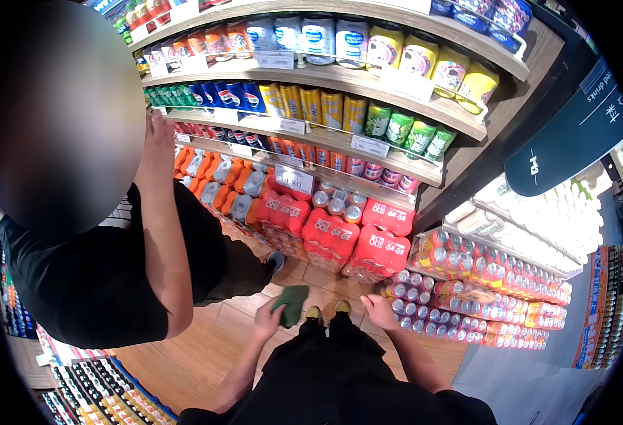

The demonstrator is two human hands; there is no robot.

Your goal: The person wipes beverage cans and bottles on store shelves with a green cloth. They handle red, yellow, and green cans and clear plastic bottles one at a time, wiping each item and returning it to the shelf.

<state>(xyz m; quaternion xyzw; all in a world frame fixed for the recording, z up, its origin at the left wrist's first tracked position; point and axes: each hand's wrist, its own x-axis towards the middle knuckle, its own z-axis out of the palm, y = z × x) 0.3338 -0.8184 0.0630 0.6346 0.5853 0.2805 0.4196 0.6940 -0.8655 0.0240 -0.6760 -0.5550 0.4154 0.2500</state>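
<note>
A dark green cloth (293, 306) hangs from my left hand (269, 320), pinched between thumb and fingers above the wooden floor. My right hand (380, 312) is loosely curled with its thumb uppermost, and nothing shows in it. It is nearest to the shrink-wrapped packs of cans (420, 300) stacked low on the right. In front of my shoes, red multipacks of cans (330, 234) are piled against the foot of a drinks shelf (322, 130). Neither hand touches the shelf or the packs.
Close on my left stands a person in a black shirt (93, 292), one hand (160, 133) raised near the shelf. Shelf rows hold yellow cans (311, 103), green cans (399, 127) and price cards (294, 179). A dark hanging sign (561, 138) is at right; bottles (104, 393) stand behind at lower left.
</note>
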